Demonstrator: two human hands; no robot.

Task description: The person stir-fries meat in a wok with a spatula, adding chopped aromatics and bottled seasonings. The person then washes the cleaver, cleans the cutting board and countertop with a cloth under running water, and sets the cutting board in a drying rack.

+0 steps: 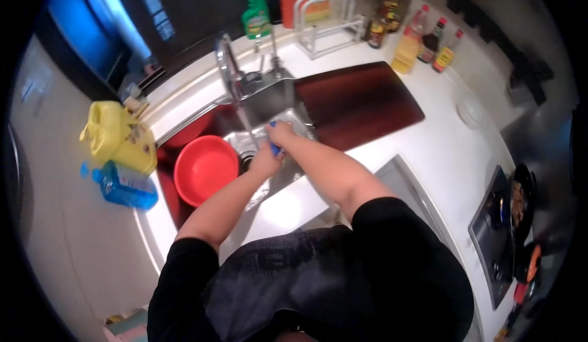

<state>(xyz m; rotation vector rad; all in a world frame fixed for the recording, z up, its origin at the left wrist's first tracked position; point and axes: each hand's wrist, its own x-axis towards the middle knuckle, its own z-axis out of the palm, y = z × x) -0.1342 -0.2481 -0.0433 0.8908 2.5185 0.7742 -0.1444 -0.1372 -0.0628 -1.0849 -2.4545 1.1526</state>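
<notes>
Over the metal sink (288,91), my left hand (265,158) and my right hand (280,135) are close together. Both are closed on a small blue object (275,150), mostly hidden by the fingers; its kind cannot be made out. Just left of my hands, a stream of water (247,121) falls from the curved faucet (225,66). To the left of my left hand, a red basin (208,169) sits at the sink's left side.
A dark red cutting board (361,103) lies right of the sink. A yellow jug (119,135) and a blue bottle (128,186) stand at left. Behind are a green spray bottle (255,14), a white rack (324,23) and sauce bottles (430,41). A pan (522,204) is far right.
</notes>
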